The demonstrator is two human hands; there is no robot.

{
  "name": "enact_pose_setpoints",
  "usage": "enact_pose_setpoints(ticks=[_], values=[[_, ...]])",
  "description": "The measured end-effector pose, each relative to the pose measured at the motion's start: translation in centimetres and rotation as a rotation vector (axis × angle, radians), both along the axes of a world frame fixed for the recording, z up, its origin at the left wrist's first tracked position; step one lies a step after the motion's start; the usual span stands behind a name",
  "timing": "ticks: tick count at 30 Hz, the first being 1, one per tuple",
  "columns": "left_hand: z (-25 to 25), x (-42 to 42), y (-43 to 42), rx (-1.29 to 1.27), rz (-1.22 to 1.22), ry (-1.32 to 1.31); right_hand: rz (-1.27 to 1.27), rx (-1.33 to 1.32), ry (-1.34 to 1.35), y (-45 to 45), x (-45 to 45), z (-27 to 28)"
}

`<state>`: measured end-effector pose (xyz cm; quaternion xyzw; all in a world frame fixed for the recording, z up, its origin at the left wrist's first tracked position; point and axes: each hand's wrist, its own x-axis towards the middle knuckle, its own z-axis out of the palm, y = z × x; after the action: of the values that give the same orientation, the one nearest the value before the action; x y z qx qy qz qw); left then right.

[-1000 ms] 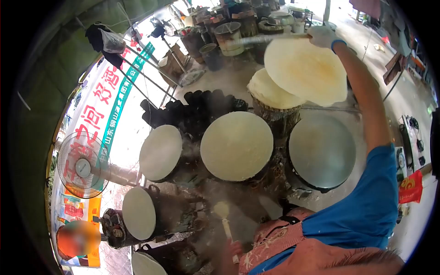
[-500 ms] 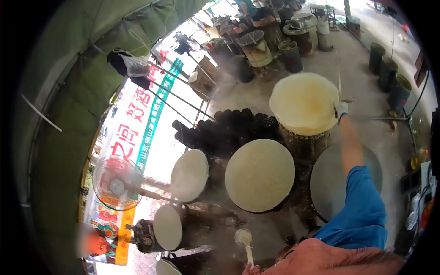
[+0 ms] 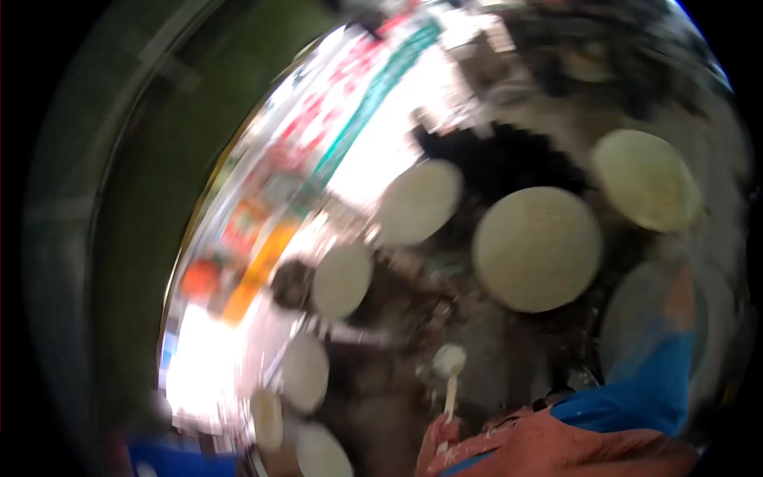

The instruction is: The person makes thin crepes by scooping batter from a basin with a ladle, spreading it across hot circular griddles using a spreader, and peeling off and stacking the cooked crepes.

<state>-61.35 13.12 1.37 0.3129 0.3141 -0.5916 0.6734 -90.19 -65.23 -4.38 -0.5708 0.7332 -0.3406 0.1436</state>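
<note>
My left hand (image 3: 443, 432) is at the bottom, closed around the pale handle of a ladle (image 3: 450, 362) whose round head looks coated with pale batter. On the right, my blue-sleeved right arm (image 3: 652, 374) reaches up and away over a bare grey griddle (image 3: 628, 318). Its forearm is smeared by motion, and the right hand cannot be made out near the pale yellowish stack of flatbreads (image 3: 645, 179). Between the arms and the far side, a large round griddle (image 3: 539, 248) is covered with a pale sheet.
More pale-covered griddles (image 3: 421, 203) curve down the left side, one (image 3: 342, 280) near an orange object (image 3: 201, 277). A dark ridged pile (image 3: 509, 159) lies behind the large griddle. A banner (image 3: 373, 99) and green tent wall (image 3: 119, 199) stand at left.
The view has swung left, so the griddles and flatbread stack sit further right, and more griddles show at lower left. My right hand, seen earlier at the stack's edge, is now blurred out.
</note>
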Motion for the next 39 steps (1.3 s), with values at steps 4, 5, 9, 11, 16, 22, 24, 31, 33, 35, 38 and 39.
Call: enact_pose_setpoints(ticks=[4,5,9,11,16,22,24,31,33,35,38,39], values=[[2.0,-4.1,5.9,0.028,0.174,0.034,0.414,-0.190,0.032,2.3,6.1,-1.1],[2.6,-4.5,7.2,-0.159,0.291,0.131,0.512,-0.201,0.021,4.2,8.0,-1.3],[2.3,-6.0,14.0,-0.297,0.518,0.204,0.954,-0.094,-0.045,13.9,15.3,-3.3],[0.4,-7.4,17.0,-0.340,0.654,0.116,1.213,0.030,-0.090,21.2,22.3,-3.9],[-4.0,-14.8,21.6,-0.436,0.929,-0.043,1.790,0.318,-0.014,50.3,39.1,4.6],[-0.9,-25.0,21.2,-0.393,1.543,0.017,2.581,0.477,0.422,74.9,43.5,3.4],[-1.6,-27.7,21.0,-0.416,1.674,-0.041,2.737,0.503,0.525,80.4,42.8,4.2],[-4.9,-39.3,29.5,-0.645,1.728,-0.036,2.798,0.282,0.820,96.1,32.7,4.8],[-6.3,-41.1,32.8,-0.671,1.722,-0.034,2.783,0.141,0.783,98.9,31.1,3.6],[-7.5,-42.3,35.7,-0.747,1.722,0.027,2.812,-0.202,0.675,101.4,29.7,2.8],[-8.3,-40.7,39.4,0.146,1.700,-0.148,2.891,-0.380,0.704,106.5,28.2,5.5],[-11.6,-40.4,41.5,0.258,1.644,-0.132,2.892,-0.438,0.706,108.2,27.6,5.9]])
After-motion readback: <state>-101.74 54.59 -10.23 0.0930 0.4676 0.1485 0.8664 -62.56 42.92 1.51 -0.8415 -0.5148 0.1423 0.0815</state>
